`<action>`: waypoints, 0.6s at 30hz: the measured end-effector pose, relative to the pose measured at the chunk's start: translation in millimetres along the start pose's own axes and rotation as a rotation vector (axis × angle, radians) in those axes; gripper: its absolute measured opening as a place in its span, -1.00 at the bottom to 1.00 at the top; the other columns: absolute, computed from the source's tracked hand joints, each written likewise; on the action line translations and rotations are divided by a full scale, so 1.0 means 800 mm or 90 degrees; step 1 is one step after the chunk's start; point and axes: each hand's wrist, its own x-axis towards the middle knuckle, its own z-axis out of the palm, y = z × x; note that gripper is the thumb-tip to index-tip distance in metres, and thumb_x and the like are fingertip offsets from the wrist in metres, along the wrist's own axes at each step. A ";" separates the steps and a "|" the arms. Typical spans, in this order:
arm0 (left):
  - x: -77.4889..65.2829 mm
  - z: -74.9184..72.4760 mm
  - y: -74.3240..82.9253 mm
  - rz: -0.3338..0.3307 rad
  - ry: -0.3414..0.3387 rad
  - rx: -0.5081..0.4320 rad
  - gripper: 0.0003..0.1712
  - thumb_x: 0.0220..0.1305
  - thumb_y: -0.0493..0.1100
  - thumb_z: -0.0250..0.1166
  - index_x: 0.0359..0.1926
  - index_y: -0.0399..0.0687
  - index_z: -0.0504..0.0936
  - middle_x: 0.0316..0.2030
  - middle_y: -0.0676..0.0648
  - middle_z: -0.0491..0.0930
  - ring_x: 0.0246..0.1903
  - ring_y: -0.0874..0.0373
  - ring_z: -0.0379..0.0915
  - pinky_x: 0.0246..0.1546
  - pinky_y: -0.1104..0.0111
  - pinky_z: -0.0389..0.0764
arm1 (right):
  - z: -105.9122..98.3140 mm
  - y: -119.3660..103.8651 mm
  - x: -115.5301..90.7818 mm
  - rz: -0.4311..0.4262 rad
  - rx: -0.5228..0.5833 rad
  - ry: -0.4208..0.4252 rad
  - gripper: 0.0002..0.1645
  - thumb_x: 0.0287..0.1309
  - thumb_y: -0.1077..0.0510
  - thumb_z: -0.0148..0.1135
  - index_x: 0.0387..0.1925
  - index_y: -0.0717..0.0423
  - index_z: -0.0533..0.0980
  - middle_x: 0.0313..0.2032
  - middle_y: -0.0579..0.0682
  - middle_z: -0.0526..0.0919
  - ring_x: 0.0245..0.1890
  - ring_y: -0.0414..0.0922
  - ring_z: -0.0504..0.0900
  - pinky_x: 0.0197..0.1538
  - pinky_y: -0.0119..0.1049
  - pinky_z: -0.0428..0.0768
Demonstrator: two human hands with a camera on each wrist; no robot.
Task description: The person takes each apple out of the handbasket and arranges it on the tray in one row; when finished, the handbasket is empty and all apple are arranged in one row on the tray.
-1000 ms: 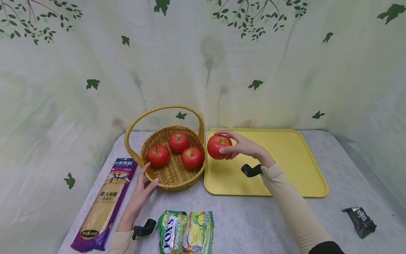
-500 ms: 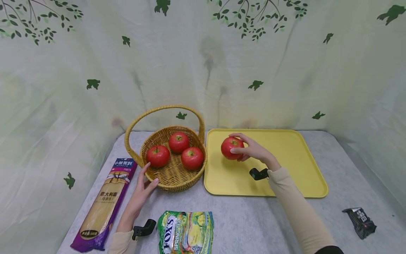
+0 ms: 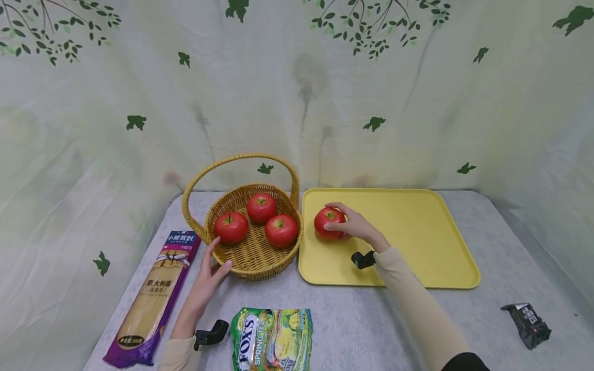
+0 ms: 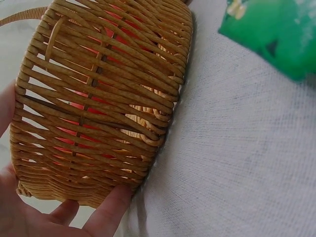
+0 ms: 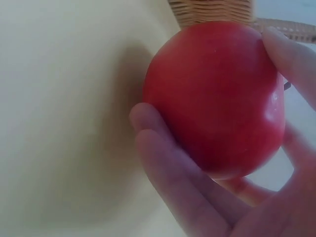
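My right hand (image 3: 352, 226) grips a red apple (image 3: 328, 223), thumb and fingers curled around it, at the left part of a yellow tray (image 3: 408, 237). Close up in the right wrist view, the apple (image 5: 215, 98) has a shadow on the tray beside it; whether it touches the tray I cannot tell. Several centimetres left, a wicker basket (image 3: 252, 260) with a tall arched handle holds three red apples (image 3: 281, 231). My left hand (image 3: 206, 281) rests its spread thumb and fingers against the basket's near-left rim and outer wall, as the left wrist view shows at the woven side (image 4: 98, 108).
A purple pasta pack (image 3: 155, 299) lies left of the basket. In front is a green bag of Fox's sweets (image 3: 273, 340). A small black wrapped packet (image 3: 527, 324) lies far right on the grey table (image 3: 362, 330). A printed curtain (image 3: 297, 93) hangs behind.
My right hand has carried the apple from beside the basket's rim rightward over the tray, then slightly back left and nearer. The left hand and basket have stayed put.
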 end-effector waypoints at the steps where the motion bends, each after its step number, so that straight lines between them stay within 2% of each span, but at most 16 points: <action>1: 0.000 0.000 -0.001 -0.001 0.000 -0.001 -0.20 0.46 -0.08 0.04 0.51 0.31 -0.22 0.47 -0.13 -0.48 0.35 -0.43 -0.29 0.20 -0.27 0.02 | 0.003 0.001 0.002 -0.002 -0.002 -0.001 -0.22 0.16 0.05 0.34 0.36 0.00 0.23 0.17 0.23 0.37 -0.41 0.08 0.62 -0.30 -0.01 0.63; 8: 0.000 -0.001 -0.002 -0.004 0.000 -0.004 -0.21 0.46 -0.08 0.04 0.50 0.33 -0.23 0.47 -0.13 -0.48 0.35 -0.44 -0.28 0.20 -0.27 0.03 | 0.016 0.002 0.010 -0.022 -0.029 -0.012 -0.19 0.18 0.09 0.32 0.39 0.10 0.19 0.16 0.28 0.34 -0.42 0.05 0.63 -0.37 -0.07 0.64; 13: -0.001 -0.001 -0.002 0.004 0.001 -0.003 -0.21 0.47 -0.09 0.04 0.51 0.31 -0.22 0.47 -0.15 -0.47 0.35 -0.44 -0.26 0.20 -0.25 0.04 | 0.014 -0.002 0.007 -0.009 -0.023 -0.036 -0.18 0.22 0.10 0.28 0.43 0.03 0.13 0.20 0.30 0.30 -0.45 0.20 0.64 -0.28 -0.03 0.63; 18: -0.001 0.000 -0.003 0.007 0.002 -0.007 -0.21 0.46 -0.10 0.04 0.51 0.30 -0.21 0.47 -0.16 -0.46 0.34 -0.44 -0.24 0.20 -0.24 0.05 | 0.007 -0.002 0.003 0.003 -0.004 -0.069 -0.14 0.26 0.06 0.24 0.47 -0.03 0.05 0.25 0.29 0.26 -0.38 0.23 0.63 -0.18 0.00 0.61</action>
